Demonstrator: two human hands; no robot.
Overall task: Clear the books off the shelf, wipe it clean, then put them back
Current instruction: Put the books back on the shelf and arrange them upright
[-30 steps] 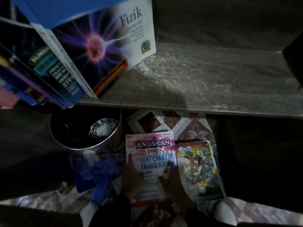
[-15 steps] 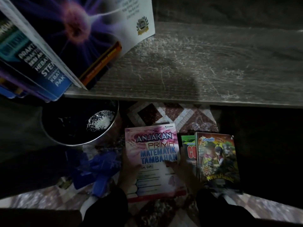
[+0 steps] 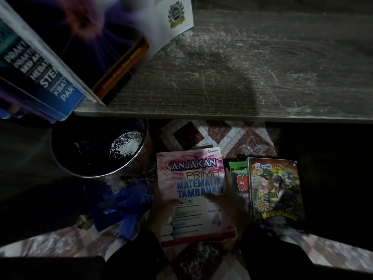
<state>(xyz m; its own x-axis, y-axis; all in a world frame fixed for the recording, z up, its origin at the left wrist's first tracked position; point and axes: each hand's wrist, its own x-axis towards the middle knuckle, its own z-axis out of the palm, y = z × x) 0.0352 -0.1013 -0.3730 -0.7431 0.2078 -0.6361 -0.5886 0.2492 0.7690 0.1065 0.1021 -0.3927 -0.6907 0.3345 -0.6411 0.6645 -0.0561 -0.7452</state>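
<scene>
A pink maths workbook (image 3: 191, 178) lies on the tiled floor below the shelf. My left hand (image 3: 161, 205) grips its left edge and my right hand (image 3: 228, 201) grips its right edge, thumb on the cover. Right of it stand two comic books, a green one (image 3: 239, 178) partly hidden behind a yellow-green one (image 3: 276, 188). The grey wooden shelf board (image 3: 252, 73) is scuffed and mostly bare. At its left end several books (image 3: 66, 53) lean over, a purple physics book on top.
A round metal bowl (image 3: 96, 146) with white grains sits on the floor under the shelf's left end. A crumpled blue cloth (image 3: 123, 205) lies beside my left hand. Dark areas flank the floor on both sides.
The view has dropped and moved closer. The yellow-green comic shifted right, uncovering the green one behind it. My right hand left the comic and now holds the workbook's right edge.
</scene>
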